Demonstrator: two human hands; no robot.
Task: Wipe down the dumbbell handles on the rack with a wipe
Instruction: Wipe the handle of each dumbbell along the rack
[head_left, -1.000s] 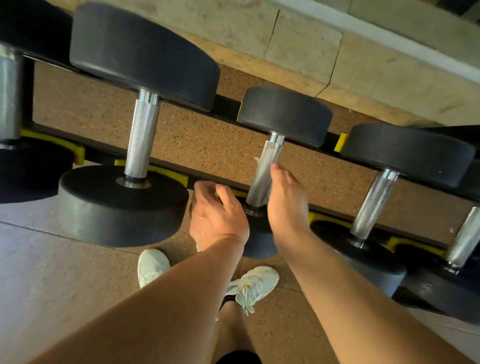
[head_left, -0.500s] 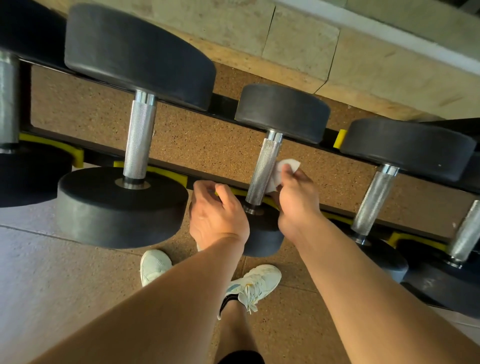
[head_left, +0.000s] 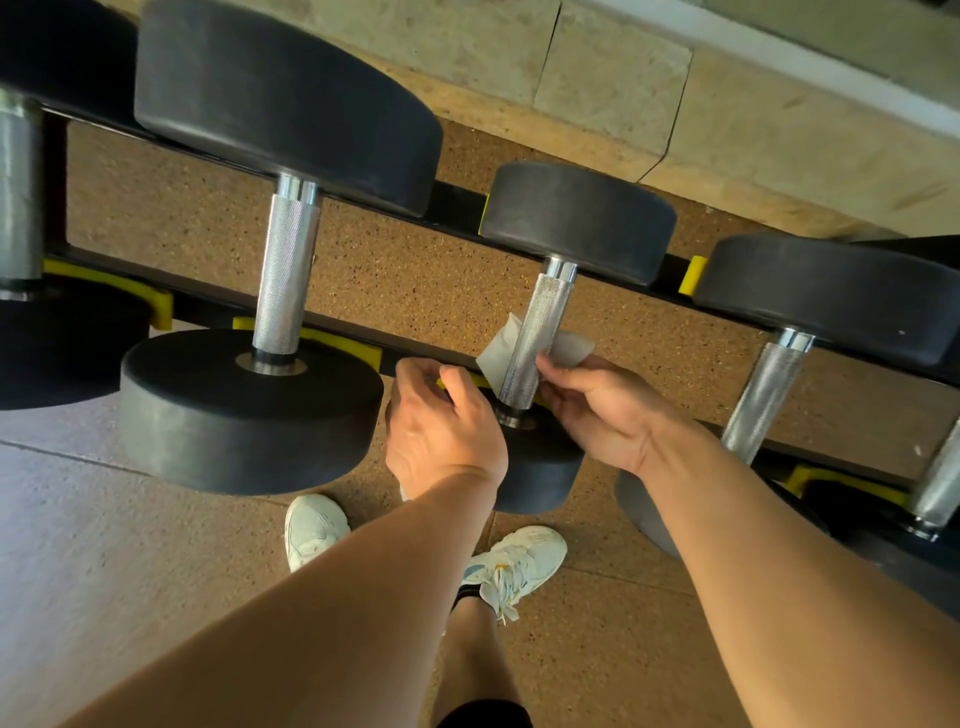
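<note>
Several black dumbbells with knurled steel handles lie on a black rack (head_left: 431, 301) with yellow cradles. The small middle dumbbell's handle (head_left: 537, 322) runs between my hands. A white wipe (head_left: 569, 345) passes under that handle, showing on both of its sides. My right hand (head_left: 597, 405) pinches the wipe just right of the handle's lower end. My left hand (head_left: 441, 421) grips the rack's near rail beside the dumbbell's near head (head_left: 540, 467), fingers curled over the edge.
A large dumbbell (head_left: 270, 249) lies to the left, another (head_left: 810, 332) to the right, with more at both edges. Speckled cork-coloured floor lies under the rack. My white shoes (head_left: 511, 566) stand below. A pale stone wall base runs along the top.
My right hand has shifted from the handle's left face to its right side and lower down. The wipe now lies spread under the handle, showing on both sides. My left hand stayed put.
</note>
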